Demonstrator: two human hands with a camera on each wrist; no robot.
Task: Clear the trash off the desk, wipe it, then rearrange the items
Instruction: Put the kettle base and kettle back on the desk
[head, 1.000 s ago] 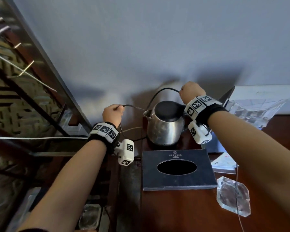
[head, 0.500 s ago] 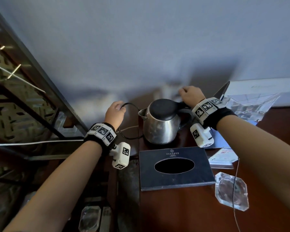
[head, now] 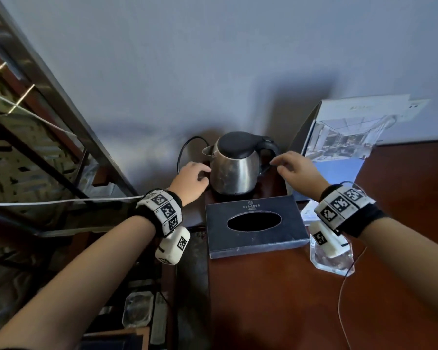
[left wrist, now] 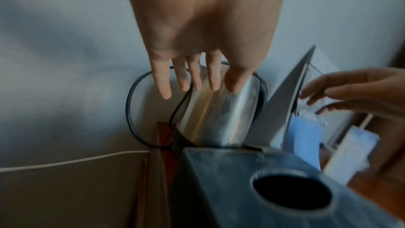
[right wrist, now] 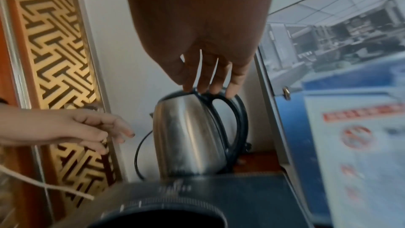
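A steel kettle (head: 234, 170) with a black lid and handle stands at the desk's back left corner, against the wall. Its black cord (head: 183, 147) loops behind it on the left. My left hand (head: 191, 179) is just left of the kettle body, fingers straight and holding nothing; the left wrist view shows its fingers (left wrist: 164, 82) spread in front of the kettle (left wrist: 217, 115). My right hand (head: 295, 169) hovers by the black handle (head: 269, 150), fingers relaxed and empty. Whether its fingertips (right wrist: 210, 82) touch the handle of the kettle (right wrist: 188, 136) I cannot tell.
A dark tissue box (head: 256, 224) lies in front of the kettle on the brown desk (head: 276, 304). An open booklet (head: 349, 135) leans on the wall at the right. A glass ashtray (head: 331, 263) sits under my right wrist. A patterned screen (head: 23, 137) stands left.
Both hands held the black cord up a second ago. They have let it go and come down to either side of the kettle; the cord now lies looped behind it.
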